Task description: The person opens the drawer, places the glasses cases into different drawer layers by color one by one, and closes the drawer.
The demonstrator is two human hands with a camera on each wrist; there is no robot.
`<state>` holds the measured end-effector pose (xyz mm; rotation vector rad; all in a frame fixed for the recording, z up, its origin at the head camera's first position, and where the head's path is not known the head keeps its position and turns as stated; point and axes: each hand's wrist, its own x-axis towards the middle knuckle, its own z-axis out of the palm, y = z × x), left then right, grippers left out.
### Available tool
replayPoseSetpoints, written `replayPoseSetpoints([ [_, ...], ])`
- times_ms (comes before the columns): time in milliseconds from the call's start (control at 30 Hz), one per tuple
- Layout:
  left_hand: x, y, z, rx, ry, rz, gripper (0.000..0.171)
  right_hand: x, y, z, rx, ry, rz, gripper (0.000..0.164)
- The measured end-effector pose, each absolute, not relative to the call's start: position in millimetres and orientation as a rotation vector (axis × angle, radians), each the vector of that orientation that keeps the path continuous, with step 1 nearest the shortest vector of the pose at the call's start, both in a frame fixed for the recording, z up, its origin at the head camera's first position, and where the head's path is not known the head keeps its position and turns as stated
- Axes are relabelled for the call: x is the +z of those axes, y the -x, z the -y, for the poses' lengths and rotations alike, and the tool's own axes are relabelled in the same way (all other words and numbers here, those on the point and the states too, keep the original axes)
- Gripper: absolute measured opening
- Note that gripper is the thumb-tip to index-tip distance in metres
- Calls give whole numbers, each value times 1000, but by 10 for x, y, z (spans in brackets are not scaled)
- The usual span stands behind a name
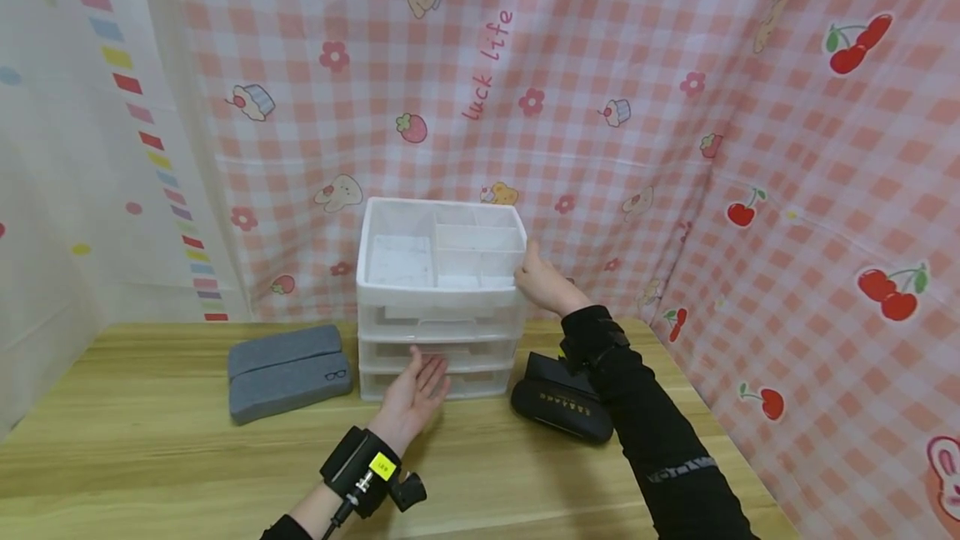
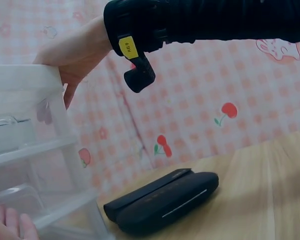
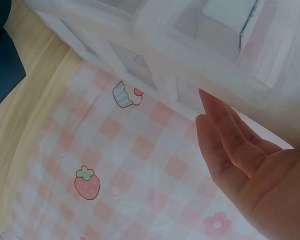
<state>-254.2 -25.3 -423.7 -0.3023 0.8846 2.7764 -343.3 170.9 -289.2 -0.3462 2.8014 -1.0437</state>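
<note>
A white plastic drawer organizer (image 1: 442, 297) with see-through drawers stands against the back cloth, its open top split into compartments. My right hand (image 1: 547, 280) grips its upper right edge; in the right wrist view the fingers (image 3: 222, 132) lie against the side below the rim. Palm up, my left hand (image 1: 412, 398) is in front of the middle drawer (image 1: 390, 356), fingers extended toward its handle. The left wrist view shows those fingertips (image 2: 11, 220) right under the clear handle (image 2: 22, 197). A white box-shaped thing (image 3: 225, 25) shows through one of the drawers.
A grey folded glasses case (image 1: 288, 373) lies left of the organizer. On its right, a black glasses case (image 1: 562, 407) lies partly under my right forearm. Everything rests on a wooden table (image 1: 150, 440). Pink checked cloth (image 1: 570, 157) hangs close behind and to the right.
</note>
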Motion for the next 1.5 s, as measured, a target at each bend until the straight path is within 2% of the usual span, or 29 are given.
replayPoseSetpoints([
  [133, -4252, 2526, 241, 2799, 322, -829, 41, -2900, 3426, -1710, -1066, 344, -2782, 57],
  [333, -4257, 2484, 233, 2788, 338, -835, 45, -2902, 3416, -1725, -1044, 365, -2796, 59],
  [633, -4229, 2366, 215, 2736, 328, -962, 38, -2897, 3411, -1732, -1040, 380, -2803, 62],
  [867, -4218, 2209, 218, 2691, 304, -1032, 44, -2895, 3412, -1725, -1025, 378, -2811, 61],
  [1067, -4187, 2050, 229, 2662, 328, -1060, 26, -2902, 3427, -1725, -1036, 365, -2808, 59],
  [1300, -4133, 1894, 200, 2602, 354, -1189, 34, -2884, 3440, -1715, -1001, 350, -2815, 62],
  [1500, -4129, 1786, 191, 2591, 368, -1189, 27, -2874, 3436, -1705, -967, 344, -2838, 60],
])
